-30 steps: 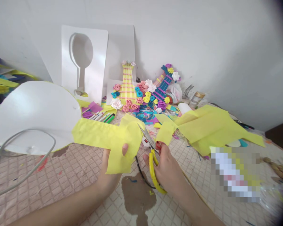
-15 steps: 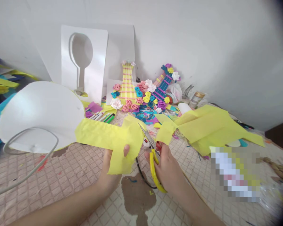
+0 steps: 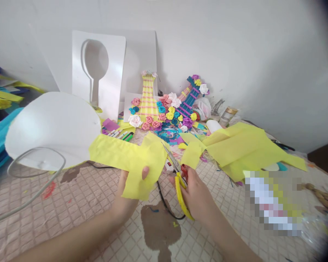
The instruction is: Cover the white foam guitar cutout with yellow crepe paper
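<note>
My left hand (image 3: 128, 206) is closed on the yellow crepe paper (image 3: 114, 152) covering the narrow neck of a large white cutout board (image 3: 54, 123). Its thumb presses on the paper from the front; the other fingers are hidden behind. A loose flap of paper hangs below the thumb. In my right hand (image 3: 199, 193) is a pair of scissors (image 3: 173, 159) with yellow handles. Their blades point up and left at the right edge of the paper, slightly parted. Whether they touch the paper I cannot tell.
Yellow paper sheets (image 3: 235, 149) lie to the right. Two flower-decorated guitar shapes, one yellow (image 3: 148, 98) and one blue (image 3: 190, 98), stand at the back near scraps and markers (image 3: 114, 134). A grey cable (image 3: 30, 209) loops before the board. A white cutout panel (image 3: 78, 72) leans on the wall.
The white board has shifted slightly right and up, its neck tilting a little. The paper flap has swung slightly left. Both hands keep their hold, and the scissors have barely moved.
</note>
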Motion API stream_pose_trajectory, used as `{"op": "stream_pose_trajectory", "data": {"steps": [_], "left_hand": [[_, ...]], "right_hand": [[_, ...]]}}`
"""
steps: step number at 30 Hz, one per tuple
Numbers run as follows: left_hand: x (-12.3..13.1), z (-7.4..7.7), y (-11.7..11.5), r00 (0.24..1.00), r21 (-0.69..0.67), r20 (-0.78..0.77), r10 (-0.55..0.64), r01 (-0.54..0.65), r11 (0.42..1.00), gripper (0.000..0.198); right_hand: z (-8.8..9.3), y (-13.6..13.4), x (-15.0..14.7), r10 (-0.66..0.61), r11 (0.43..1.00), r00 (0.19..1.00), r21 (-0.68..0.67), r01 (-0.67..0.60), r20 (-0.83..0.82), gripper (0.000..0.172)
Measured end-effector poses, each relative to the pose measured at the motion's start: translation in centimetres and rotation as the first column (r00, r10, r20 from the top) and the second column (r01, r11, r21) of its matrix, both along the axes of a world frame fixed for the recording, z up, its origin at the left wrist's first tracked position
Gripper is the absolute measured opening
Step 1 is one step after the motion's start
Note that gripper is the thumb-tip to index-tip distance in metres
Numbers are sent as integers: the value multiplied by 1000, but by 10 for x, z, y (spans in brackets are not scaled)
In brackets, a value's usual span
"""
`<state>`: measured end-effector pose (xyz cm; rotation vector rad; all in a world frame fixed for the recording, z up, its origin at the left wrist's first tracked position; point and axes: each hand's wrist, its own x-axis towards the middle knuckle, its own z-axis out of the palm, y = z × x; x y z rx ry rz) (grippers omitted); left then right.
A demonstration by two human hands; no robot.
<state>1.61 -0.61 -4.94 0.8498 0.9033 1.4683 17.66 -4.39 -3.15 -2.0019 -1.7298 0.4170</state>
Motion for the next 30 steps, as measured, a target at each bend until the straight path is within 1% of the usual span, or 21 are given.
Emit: {"op": "stream_pose_trajectory", "data": {"steps": [3, 5, 7, 11, 14, 17, 20, 22, 24, 27, 28, 30], "left_hand": [[-7, 13, -2, 995, -64, -36, -91, 89, 994, 43], [-11, 21, -3, 992, -107, -56, -110, 104, 989, 46], [-15, 25, -1, 989, -111, -68, -128, 120, 986, 51], [-21, 21, 5, 973, -80, -109, -202, 194, 978, 52], [-22, 15, 8, 976, -40, -154, -155, 150, 988, 53], [-22, 13, 9, 980, 36, -165, -115, 122, 992, 57], [-22, 16, 10, 980, 94, -152, -129, 144, 985, 57], [-22, 20, 9, 981, 100, -146, -128, 144, 985, 56], [-21, 24, 7, 982, 42, -146, -122, 130, 991, 52], [-17, 26, 2, 986, -120, -113, -122, 108, 987, 45], [-16, 26, 0, 989, -154, -87, -118, 104, 983, 43], [-13, 24, 0, 993, -164, -32, -111, 104, 981, 42]], "right_hand": [[0, 2, 3, 9, 1000, 1000, -7, -9, -10, 41], [0, 3, 5, 8, 1000, 1000, -1, -8, -7, 38], [0, 3, 7, 8, 1000, 1000, 0, -8, 8, 35], [-1, 4, 8, 12, 1000, 1000, -13, -12, 20, 35], [-1, 3, 8, 20, 1000, 1000, -24, -20, 1, 39], [0, 3, 8, 30, 999, 1000, -35, -31, -6, 41], [0, 3, 8, 32, 999, 999, -27, -33, -2, 41], [0, 3, 7, 29, 999, 1000, -26, -30, -10, 41], [0, 3, 7, 28, 999, 999, -23, -28, -27, 39], [0, 3, 6, 23, 1000, 999, -8, -23, -42, 37], [-1, 3, 5, 21, 1000, 999, -2, -21, -43, 36], [-2, 4, 6, 22, 1000, 999, -1, -22, -47, 36]]}}
